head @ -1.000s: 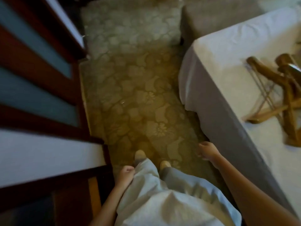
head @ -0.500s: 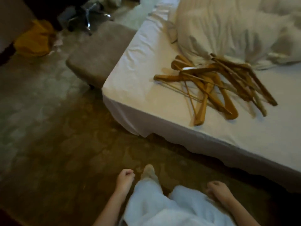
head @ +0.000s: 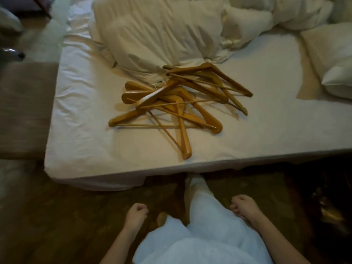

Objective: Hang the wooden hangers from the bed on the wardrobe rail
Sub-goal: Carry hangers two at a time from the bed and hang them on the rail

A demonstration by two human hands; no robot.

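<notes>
A tangled pile of several wooden hangers (head: 177, 105) lies on the white sheet of the bed (head: 85, 141), near its front edge and straight ahead of me. One hanger sticks out toward me at the edge. My left hand (head: 136, 216) hangs low beside my left leg, fingers curled into a fist with nothing in it. My right hand (head: 243, 206) hangs beside my right leg, also curled and empty. Both hands are well short of the bed. The wardrobe and its rail are out of view.
A crumpled white duvet (head: 162, 29) is heaped behind the hangers, and a pillow (head: 335, 63) lies at the right. A brown upholstered bench (head: 24, 109) stands against the bed's left end. Patterned carpet (head: 76, 216) covers the floor under my feet.
My view has swung from the wardrobe side round to face the bed, and I have come closer to it. The hanger pile is now centred ahead. Both hands stay low and empty.
</notes>
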